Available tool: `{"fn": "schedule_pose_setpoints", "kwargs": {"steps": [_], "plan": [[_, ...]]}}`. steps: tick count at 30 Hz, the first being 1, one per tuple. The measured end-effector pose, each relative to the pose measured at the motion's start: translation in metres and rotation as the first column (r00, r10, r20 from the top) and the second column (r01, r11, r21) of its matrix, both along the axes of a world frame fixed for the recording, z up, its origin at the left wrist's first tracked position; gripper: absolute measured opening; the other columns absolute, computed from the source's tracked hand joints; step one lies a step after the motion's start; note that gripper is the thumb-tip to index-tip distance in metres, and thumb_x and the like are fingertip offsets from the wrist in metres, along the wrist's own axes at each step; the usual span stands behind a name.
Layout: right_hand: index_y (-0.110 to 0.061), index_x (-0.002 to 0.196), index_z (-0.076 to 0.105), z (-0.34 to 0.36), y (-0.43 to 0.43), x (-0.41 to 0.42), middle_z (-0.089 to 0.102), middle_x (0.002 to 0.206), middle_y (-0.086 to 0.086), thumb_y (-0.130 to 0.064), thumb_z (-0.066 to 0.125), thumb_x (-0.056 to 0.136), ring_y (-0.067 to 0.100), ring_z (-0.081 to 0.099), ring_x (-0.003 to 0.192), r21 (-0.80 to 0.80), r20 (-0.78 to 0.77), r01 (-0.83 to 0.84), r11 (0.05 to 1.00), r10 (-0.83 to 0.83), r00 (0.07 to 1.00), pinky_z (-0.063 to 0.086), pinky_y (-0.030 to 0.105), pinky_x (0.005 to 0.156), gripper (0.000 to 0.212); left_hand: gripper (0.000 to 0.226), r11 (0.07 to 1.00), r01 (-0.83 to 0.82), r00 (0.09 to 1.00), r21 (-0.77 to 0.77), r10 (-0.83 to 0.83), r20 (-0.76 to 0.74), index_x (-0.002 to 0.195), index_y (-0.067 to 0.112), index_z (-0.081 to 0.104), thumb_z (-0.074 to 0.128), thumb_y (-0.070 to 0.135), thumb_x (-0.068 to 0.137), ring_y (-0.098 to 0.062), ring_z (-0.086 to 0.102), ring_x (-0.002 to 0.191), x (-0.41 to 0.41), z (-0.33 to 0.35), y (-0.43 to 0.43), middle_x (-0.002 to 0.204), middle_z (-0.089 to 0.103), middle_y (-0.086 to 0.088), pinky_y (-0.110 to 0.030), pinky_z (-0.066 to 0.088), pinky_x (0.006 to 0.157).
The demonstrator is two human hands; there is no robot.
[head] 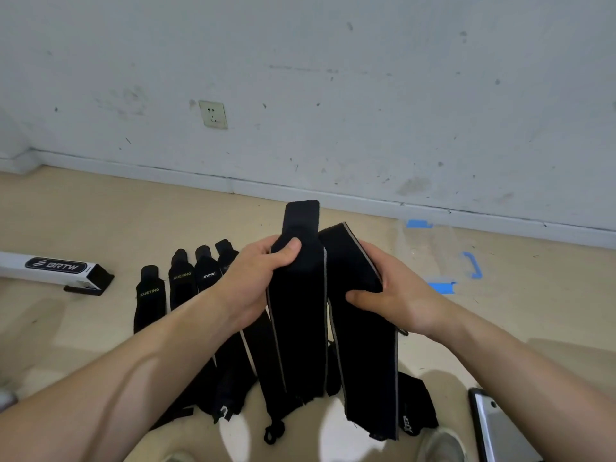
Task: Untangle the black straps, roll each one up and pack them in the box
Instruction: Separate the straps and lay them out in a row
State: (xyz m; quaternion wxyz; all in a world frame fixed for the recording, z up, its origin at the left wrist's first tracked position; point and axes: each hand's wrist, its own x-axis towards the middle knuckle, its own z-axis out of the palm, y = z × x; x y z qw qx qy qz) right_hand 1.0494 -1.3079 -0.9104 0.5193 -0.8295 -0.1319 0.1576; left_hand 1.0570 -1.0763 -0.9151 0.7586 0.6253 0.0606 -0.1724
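Background items, as I am viewing them remotely. A wall socket (213, 114) is sitting on the scuffed grey wall (366, 78), well above the left hand (253, 278). A pale baseboard (133, 161) is running behind both hands, meeting the beige floor (100, 211). A flat silver device (496, 428) is lying below the right hand (393, 295), beside a light shoe (443, 445).

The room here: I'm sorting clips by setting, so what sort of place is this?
Probably a bare indoor room, with the person working on the floor. A scuffed white wall with a wall socket rises behind, and blue tape marks are stuck to the beige floor beside the laid-out black straps.
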Motion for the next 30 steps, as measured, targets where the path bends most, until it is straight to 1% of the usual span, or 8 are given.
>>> {"fn": "schedule_pose_setpoints", "kwargs": {"steps": [4, 7, 10, 15, 20, 23, 25, 30], "plan": [[-0.021, 0.115, 0.072, 0.007, 0.001, 0.001, 0.077, 0.109, -0.002, -0.035, 0.064, 0.097, 0.014, 0.072, 0.104, 0.172, -0.132, 0.014, 0.985, 0.009, 0.991, 0.054, 0.034, 0.096, 0.024, 0.025, 0.983, 0.111, 0.984, 0.144, -0.129, 0.121, 0.121, 0.002, 0.067, 0.063, 0.014, 0.099, -0.035, 0.072, 0.105, -0.008, -0.001, -0.007, 0.114, 0.072, -0.025, -0.043, 0.059, 0.093], [-0.017, 0.104, 0.073, 0.010, 0.004, 0.003, 0.077, 0.093, -0.002, -0.037, 0.052, 0.104, 0.013, 0.072, 0.084, 0.275, -0.209, 0.166, 0.947, -0.109, 0.972, 0.053, 0.025, 0.077, 0.030, 0.014, 0.947, 0.149, 0.966, 0.284, -0.201, 0.163, 0.109, 0.004, 0.069, 0.067, 0.013, 0.098, -0.032, 0.075, 0.096, -0.016, -0.002, -0.014, 0.099, 0.076, -0.015, -0.043, 0.061, 0.091], [-0.012, 0.114, 0.071, 0.008, 0.005, 0.005, 0.078, 0.095, 0.004, -0.023, 0.051, 0.105, 0.016, 0.073, 0.082, 0.327, -0.216, 0.211, 0.921, -0.145, 0.966, 0.054, 0.023, 0.067, 0.025, 0.009, 0.923, 0.170, 0.952, 0.345, -0.244, 0.184, 0.104, 0.009, 0.070, 0.068, 0.015, 0.098, -0.025, 0.075, 0.096, -0.019, -0.003, -0.017, 0.095, 0.076, -0.006, -0.039, 0.059, 0.093], [-0.012, 0.120, 0.072, 0.007, 0.001, 0.005, 0.077, 0.106, 0.011, -0.018, 0.056, 0.102, 0.024, 0.073, 0.093, 0.385, -0.217, 0.218, 0.897, -0.142, 0.966, 0.058, 0.044, 0.083, 0.024, 0.010, 0.963, 0.126, 0.979, 0.239, -0.160, 0.125, 0.103, 0.007, 0.067, 0.063, 0.016, 0.100, -0.026, 0.073, 0.090, -0.016, -0.004, -0.015, 0.091, 0.073, -0.008, -0.037, 0.058, 0.082], [-0.013, 0.111, 0.072, 0.004, 0.000, 0.009, 0.077, 0.082, 0.002, -0.014, 0.062, 0.100, 0.017, 0.072, 0.077, 0.304, -0.192, 0.451, 0.839, -0.409, 0.892, 0.056, 0.033, 0.069, 0.015, 0.017, 0.987, -0.015, 0.994, 0.158, -0.002, 0.110, 0.116, 0.015, 0.070, 0.061, 0.021, 0.103, -0.027, 0.074, 0.104, -0.016, -0.006, -0.020, 0.108, 0.077, -0.008, -0.044, 0.056, 0.098], [-0.015, 0.100, 0.072, 0.008, -0.007, 0.014, 0.075, 0.081, 0.000, -0.015, 0.063, 0.098, 0.013, 0.070, 0.072, 0.265, -0.222, 0.595, 0.759, -0.552, 0.803, 0.049, 0.022, 0.060, 0.009, 0.021, 0.975, -0.169, 0.984, 0.142, 0.158, 0.088, 0.122, 0.019, 0.069, 0.063, 0.023, 0.102, -0.026, 0.072, 0.111, -0.011, -0.005, -0.015, 0.112, 0.077, -0.002, -0.047, 0.053, 0.104], [-0.014, 0.091, 0.070, 0.016, -0.010, 0.013, 0.074, 0.080, -0.001, -0.011, 0.061, 0.097, 0.011, 0.067, 0.068, 0.316, -0.287, 0.586, 0.747, -0.513, 0.809, 0.048, 0.018, 0.053, 0.012, 0.020, 0.967, -0.219, 0.974, 0.130, 0.208, 0.092, 0.122, 0.020, 0.069, 0.060, 0.018, 0.104, -0.025, 0.073, 0.109, -0.008, 0.000, -0.012, 0.110, 0.078, -0.001, -0.044, 0.056, 0.100], [-0.013, 0.087, 0.068, 0.035, -0.003, 0.004, 0.070, 0.076, 0.006, -0.002, 0.058, 0.096, 0.014, 0.065, 0.061, 0.410, -0.296, 0.327, 0.851, -0.214, 0.931, 0.048, 0.019, 0.050, 0.017, 0.027, 0.976, -0.199, 0.978, 0.088, 0.192, 0.077, 0.119, 0.018, 0.073, 0.048, 0.023, 0.109, -0.023, 0.074, 0.107, -0.013, 0.007, -0.021, 0.111, 0.078, -0.003, -0.039, 0.057, 0.094]]}}
